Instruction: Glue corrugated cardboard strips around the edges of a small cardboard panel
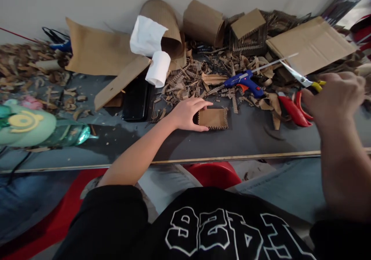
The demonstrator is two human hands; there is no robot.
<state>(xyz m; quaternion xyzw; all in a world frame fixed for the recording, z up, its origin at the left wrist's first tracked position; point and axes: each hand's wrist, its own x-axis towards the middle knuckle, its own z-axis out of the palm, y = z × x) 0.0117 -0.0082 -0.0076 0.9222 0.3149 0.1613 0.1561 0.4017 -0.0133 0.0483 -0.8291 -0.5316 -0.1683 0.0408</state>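
My left hand [189, 114] grips the left end of a small, shallow cardboard box [213, 118], thumb along its near side and fingers along its far side. The box lies on the dark tabletop, its corrugated edges showing. Farther right, my right hand [336, 96] is blurred, its fingers curled around the yellow handle of a pair of scissors [303, 81]. The blades point left and away from me. Just left of that hand lies a red-handled tool [294, 109], its working end hard to make out. A blue glue gun [246, 83] with a glue stick rests beyond the box.
Cardboard scraps [185, 80] cover the back of the table. Cardboard rolls [203, 22], a flat sheet [313, 45] and a paper roll [158, 70] stand among them. A black phone [135, 101] lies left of my hand. A green bottle [43, 124] lies at far left.
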